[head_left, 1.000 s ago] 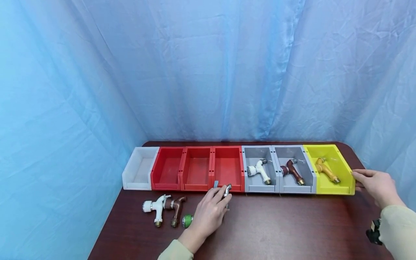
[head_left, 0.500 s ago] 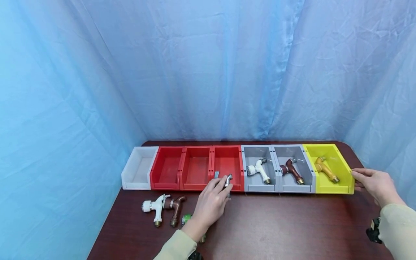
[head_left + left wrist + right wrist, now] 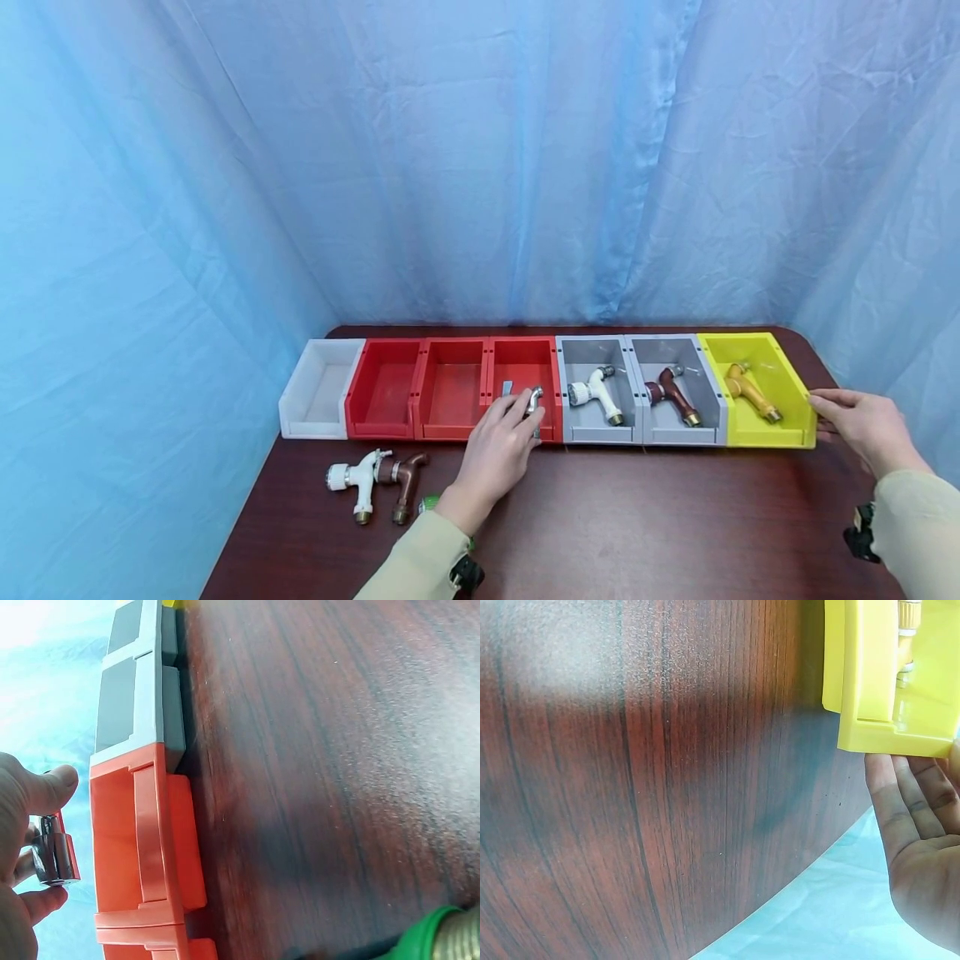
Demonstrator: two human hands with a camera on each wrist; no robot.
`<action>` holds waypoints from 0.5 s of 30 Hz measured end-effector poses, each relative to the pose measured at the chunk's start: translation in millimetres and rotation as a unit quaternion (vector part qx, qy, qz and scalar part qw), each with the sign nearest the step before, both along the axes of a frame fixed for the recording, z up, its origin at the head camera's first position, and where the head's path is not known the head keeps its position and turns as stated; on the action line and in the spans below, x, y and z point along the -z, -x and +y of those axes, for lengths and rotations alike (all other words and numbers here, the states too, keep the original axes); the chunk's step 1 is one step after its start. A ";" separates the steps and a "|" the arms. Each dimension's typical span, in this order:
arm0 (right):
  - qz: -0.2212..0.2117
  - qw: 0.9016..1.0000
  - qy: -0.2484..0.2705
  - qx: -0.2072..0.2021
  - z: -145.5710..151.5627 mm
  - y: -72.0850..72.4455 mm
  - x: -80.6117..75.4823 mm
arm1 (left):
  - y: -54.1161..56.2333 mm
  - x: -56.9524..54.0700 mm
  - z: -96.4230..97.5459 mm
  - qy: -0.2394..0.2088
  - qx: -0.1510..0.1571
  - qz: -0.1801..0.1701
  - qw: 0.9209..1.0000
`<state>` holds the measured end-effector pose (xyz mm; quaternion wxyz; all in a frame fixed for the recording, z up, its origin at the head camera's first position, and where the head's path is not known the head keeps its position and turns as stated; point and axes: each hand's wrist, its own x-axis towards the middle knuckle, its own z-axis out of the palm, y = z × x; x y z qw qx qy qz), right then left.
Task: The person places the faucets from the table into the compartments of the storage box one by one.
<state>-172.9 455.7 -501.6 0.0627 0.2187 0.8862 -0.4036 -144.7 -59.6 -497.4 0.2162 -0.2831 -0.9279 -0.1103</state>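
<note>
My left hand [image 3: 495, 450] pinches a chrome tap [image 3: 535, 404] over the front of the rightmost red bin [image 3: 522, 358]. The tap's shiny end [image 3: 54, 855] shows between thumb and fingers in the left wrist view; my hand hides much of its body. At the far right, my right hand [image 3: 870, 429] touches the outer side of the yellow bin [image 3: 806, 433], its fingers [image 3: 900, 799] extended against the wall. A yellow tap [image 3: 752, 394] lies inside that bin. Behind my left wrist, a green-handled tap [image 3: 428, 504] is mostly hidden.
Two grey bins hold a white tap [image 3: 597, 396] and a brown tap [image 3: 675, 396]. Two more red bins and a white bin [image 3: 313, 429] continue the row leftward. Another white tap [image 3: 362, 483] and brown tap [image 3: 405, 487] lie on the table [image 3: 637, 517]. A blue curtain [image 3: 480, 167] hangs behind.
My left hand has carried the chrome tap forward and slightly right, from the table in front of the bins to over the rightmost red bin. The right hand has stayed at the yellow bin.
</note>
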 end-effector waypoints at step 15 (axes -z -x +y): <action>0.003 1.000 0.007 0.003 -0.6 -1.4 1.9 | 20.2 5.3 7.6 0.015 -0.030 -0.030 0.999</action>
